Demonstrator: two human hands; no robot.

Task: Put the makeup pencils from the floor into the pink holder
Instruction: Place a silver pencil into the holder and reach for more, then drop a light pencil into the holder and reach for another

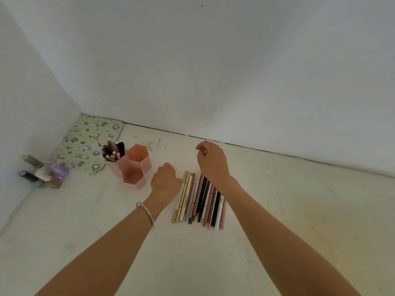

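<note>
Several makeup pencils (201,199) in beige, brown, black, pink and white lie side by side in a row on the pale floor. My left hand (165,181) rests at the row's left edge, closed around a thin white pencil (175,164) whose ends stick out above and below my fist. My right hand (211,161) hovers over the far ends of the pencils, fingers curled together, nothing visible in it. The pink holder (139,162), made of three hexagonal cups, stands left of my hands. Its back-left cup holds several pencils (113,149); the other two look empty.
A green patterned mat (85,142) lies in the corner behind the holder. A cluster of small bottles and jars (42,171) stands by the left wall. White walls close the space at the back and on the left.
</note>
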